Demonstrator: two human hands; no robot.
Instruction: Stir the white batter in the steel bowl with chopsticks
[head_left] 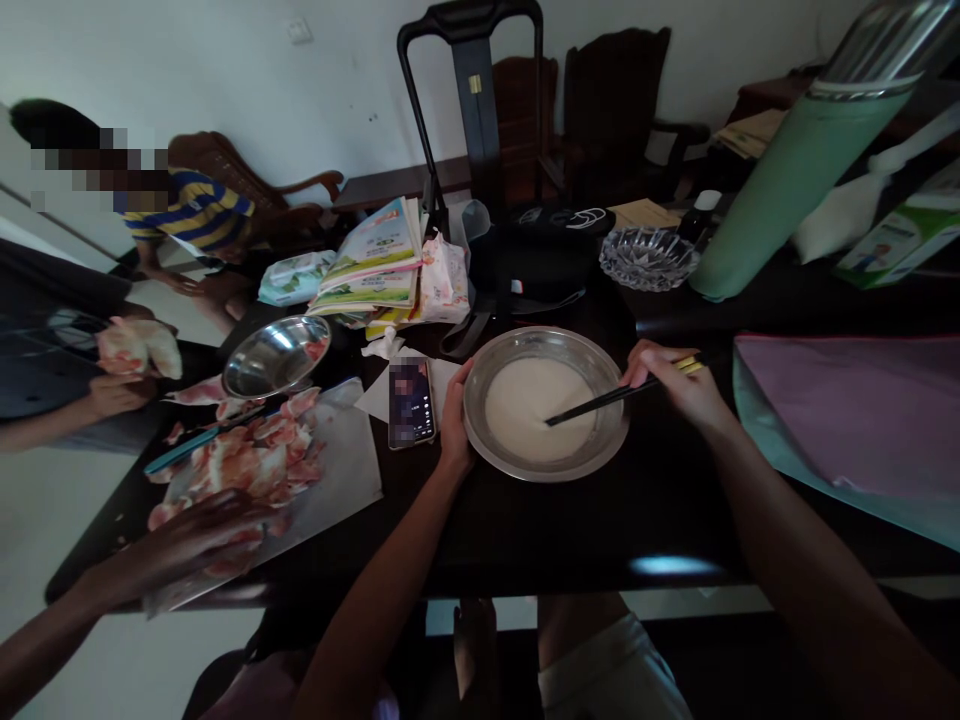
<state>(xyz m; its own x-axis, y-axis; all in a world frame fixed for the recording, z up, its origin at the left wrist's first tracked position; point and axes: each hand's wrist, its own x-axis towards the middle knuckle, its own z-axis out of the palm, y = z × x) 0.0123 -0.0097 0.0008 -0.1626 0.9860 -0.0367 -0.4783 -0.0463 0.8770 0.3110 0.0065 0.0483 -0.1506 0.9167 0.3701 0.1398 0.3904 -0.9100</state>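
Note:
A wide metal bowl [480, 425] stands on the dark table in front of me, with a pale, creamy liquid [525, 395] in it. My left hand [454, 418] grips the bowl's left rim, thumb at the edge and fingers along its outer side. Held in my right hand [671, 375] is a pair of black chopsticks [600, 400] with gold-coloured ends. Their tips dip into the liquid near the middle of the bowl. A phone [412, 405] with a lit screen lies just left of my left hand, partly on white paper [379, 392].
Left, co-workers' hands [225, 515] handle raw meat [255, 455] on a board [349, 440], with a blue-handled knife [180, 450] and a steel bowl [277, 365] beside it. Behind stand magazines [375, 260], a glass dish [649, 260] and a tall green flask [802, 190]. Right lies a pink cloth-like sheet [847, 410].

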